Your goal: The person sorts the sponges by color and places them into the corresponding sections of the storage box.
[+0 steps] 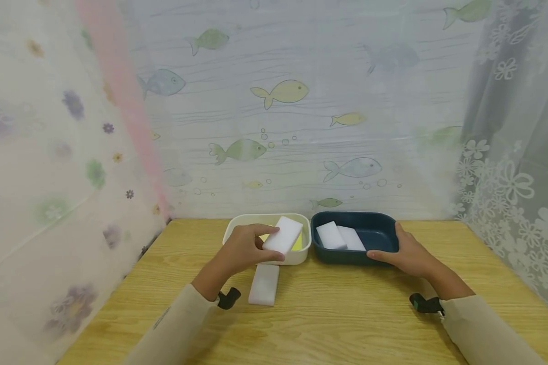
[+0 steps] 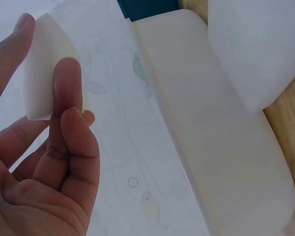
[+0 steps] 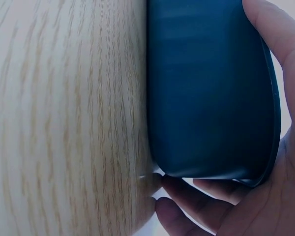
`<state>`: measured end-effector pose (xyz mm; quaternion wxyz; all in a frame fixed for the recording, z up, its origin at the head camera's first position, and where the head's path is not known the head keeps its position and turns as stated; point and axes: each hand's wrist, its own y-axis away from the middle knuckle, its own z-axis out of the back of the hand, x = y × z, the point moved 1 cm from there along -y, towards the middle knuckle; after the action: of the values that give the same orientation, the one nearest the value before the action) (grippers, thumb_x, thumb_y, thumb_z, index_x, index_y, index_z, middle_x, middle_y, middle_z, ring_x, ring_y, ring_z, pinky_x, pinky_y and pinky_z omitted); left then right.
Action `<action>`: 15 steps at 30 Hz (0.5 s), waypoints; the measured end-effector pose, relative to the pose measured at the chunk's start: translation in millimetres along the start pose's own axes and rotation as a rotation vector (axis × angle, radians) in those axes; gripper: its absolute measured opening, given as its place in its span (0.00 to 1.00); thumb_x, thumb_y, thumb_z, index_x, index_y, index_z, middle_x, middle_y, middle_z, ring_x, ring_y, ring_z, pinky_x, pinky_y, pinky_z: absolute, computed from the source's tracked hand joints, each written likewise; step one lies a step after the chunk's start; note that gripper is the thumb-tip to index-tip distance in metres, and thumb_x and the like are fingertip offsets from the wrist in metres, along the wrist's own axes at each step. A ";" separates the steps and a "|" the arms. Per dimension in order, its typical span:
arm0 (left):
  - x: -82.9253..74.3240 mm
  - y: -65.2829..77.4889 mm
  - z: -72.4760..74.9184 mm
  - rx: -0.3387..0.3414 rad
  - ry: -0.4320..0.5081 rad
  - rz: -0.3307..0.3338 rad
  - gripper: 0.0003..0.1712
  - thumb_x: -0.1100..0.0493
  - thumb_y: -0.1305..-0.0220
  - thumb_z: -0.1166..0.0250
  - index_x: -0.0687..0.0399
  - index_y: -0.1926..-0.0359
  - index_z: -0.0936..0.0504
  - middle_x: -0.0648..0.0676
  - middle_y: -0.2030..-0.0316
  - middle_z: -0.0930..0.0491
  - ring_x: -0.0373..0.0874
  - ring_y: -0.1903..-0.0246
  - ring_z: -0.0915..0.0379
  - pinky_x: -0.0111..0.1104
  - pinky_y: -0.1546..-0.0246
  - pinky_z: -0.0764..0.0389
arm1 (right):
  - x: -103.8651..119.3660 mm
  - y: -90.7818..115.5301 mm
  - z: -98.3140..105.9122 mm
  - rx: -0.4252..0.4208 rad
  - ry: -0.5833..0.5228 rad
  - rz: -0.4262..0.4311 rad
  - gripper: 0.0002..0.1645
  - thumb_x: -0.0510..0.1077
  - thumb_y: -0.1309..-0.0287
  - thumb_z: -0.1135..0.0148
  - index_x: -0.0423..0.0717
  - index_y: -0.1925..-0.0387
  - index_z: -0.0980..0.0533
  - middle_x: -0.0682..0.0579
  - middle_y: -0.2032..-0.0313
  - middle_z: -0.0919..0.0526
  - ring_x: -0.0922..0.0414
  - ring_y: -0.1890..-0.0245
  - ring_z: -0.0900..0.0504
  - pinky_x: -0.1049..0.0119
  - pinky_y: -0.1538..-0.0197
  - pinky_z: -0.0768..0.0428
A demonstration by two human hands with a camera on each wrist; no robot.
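My left hand [image 1: 242, 248] pinches a white sponge [image 1: 284, 235] between thumb and fingers, tilted above the cream container [image 1: 297, 257]. Seen in the left wrist view, this sponge [image 2: 39, 73] stands clear of the container wall [image 2: 206, 113]. Something flat and yellow [image 1: 298, 244] shows inside the cream container, partly covered by the sponge. My right hand [image 1: 413, 256] grips the right end of the dark blue container [image 1: 347, 257], thumb at its front rim and fingers around the end. Two white sponges, one [image 1: 331, 235] leaning over the other [image 1: 353, 240], lie in its left half.
Another white sponge [image 1: 264, 285] lies on the wooden table [image 1: 329, 314] in front of the cream container. Both containers stand side by side near the table's back edge. A fish-print curtain [image 1: 283, 177] hangs behind, with flowered curtains at both sides.
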<state>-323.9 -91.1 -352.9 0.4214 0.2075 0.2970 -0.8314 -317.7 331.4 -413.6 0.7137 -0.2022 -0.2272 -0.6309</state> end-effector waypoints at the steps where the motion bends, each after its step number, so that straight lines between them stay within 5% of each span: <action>1: 0.0 -2.0 -0.9 -0.001 -0.002 0.004 0.41 0.34 0.60 0.26 0.41 0.43 0.21 0.42 0.55 0.19 0.33 0.73 0.21 0.30 0.73 0.20 | 0.2 0.2 0.3 -0.001 0.000 0.000 0.74 0.76 0.49 0.44 0.41 0.29 0.78 0.29 0.29 0.67 0.27 0.32 0.58 0.28 0.42 0.47; 7: -1.3 -13.3 -5.9 0.005 -0.004 0.020 0.43 0.34 0.58 0.27 0.43 0.40 0.24 0.43 0.55 0.19 0.35 0.72 0.22 0.31 0.73 0.21 | 0.2 0.3 1.2 -0.001 0.003 0.005 0.73 0.75 0.49 0.44 0.41 0.29 0.78 0.29 0.29 0.67 0.27 0.32 0.60 0.27 0.42 0.48; 15: -5.8 -28.3 -19.8 0.048 0.004 -0.016 0.37 0.47 0.47 0.28 0.49 0.36 0.27 0.48 0.41 0.26 0.32 0.67 0.21 0.27 0.71 0.20 | -2.1 -0.8 -0.8 0.005 0.005 -0.002 0.74 0.76 0.49 0.44 0.40 0.29 0.78 0.28 0.29 0.67 0.27 0.32 0.58 0.28 0.42 0.47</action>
<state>-342.2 -61.2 -355.0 0.4091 0.2168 0.2792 -0.8413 -318.7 332.6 -415.5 0.7141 -0.1989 -0.2273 -0.6315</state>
